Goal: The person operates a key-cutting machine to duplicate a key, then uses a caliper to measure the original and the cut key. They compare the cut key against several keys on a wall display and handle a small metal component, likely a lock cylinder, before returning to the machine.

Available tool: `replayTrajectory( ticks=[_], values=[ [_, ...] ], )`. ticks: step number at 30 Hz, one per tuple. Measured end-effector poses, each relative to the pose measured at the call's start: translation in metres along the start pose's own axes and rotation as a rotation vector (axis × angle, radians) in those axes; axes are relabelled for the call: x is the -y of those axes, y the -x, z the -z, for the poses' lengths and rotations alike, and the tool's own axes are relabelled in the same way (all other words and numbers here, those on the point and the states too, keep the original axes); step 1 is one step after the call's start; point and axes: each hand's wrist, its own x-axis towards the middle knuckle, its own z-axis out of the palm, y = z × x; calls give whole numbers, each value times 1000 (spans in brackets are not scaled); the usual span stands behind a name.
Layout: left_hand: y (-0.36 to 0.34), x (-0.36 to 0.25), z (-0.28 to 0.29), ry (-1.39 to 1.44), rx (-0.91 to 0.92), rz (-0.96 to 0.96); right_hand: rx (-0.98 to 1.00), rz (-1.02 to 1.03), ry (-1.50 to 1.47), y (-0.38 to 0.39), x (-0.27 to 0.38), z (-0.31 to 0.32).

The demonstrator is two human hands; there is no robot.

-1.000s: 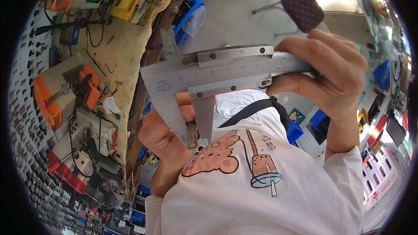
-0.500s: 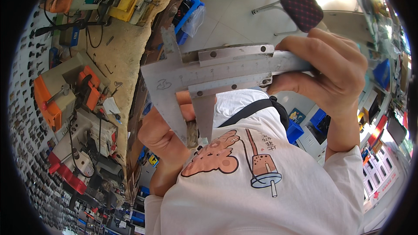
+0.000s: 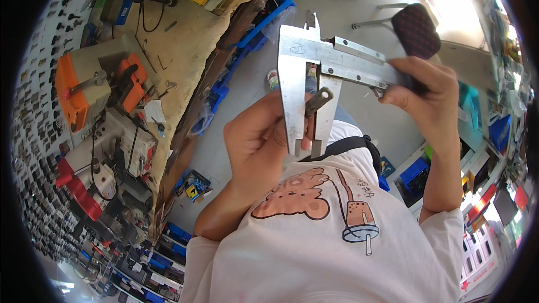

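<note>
One metal caliper (image 3: 351, 66) spans the left hand (image 3: 254, 143) and the right hand (image 3: 429, 92), which are apart. The right hand is clamped on the beam end, thumb below and fingers above. The left hand sits at the opposite end, partly behind the measuring jaws, closed on the lower end of a small metal part (image 3: 320, 102); the contact is partly hidden. The part lies tilted at the caliper's parted jaws, its holed end upward, in front of the sliding jaw. Whether both jaws touch it cannot be told.

Below the caliper is a pale T-shirt (image 3: 314, 258) with a bear print, worn by the operator. Left of the caliper stands the desk (image 3: 193, 39), carrying an orange-and-grey machine (image 3: 92, 98) and a red-and-white machine (image 3: 84, 193). A blue crate (image 3: 252, 35) is at the caliper's upper left, beside the desk edge. A stool (image 3: 415, 31) with a dark seat is at the caliper's upper right.
</note>
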Motion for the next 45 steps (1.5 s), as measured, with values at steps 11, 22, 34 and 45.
replayTrajectory(
  ticks=[11,22,34,45],
  values=[
    [-2,16,9,-6,17,-120,-219,171,313,3,7,-3],
    [-1,6,4,-125,-27,-191,-224,399,382,4,8,9],
    [2,6,6,-158,-37,-198,-218,428,404,2,10,10],
    [2,5,4,-146,-47,-173,-209,417,406,3,7,11]
  ],
)
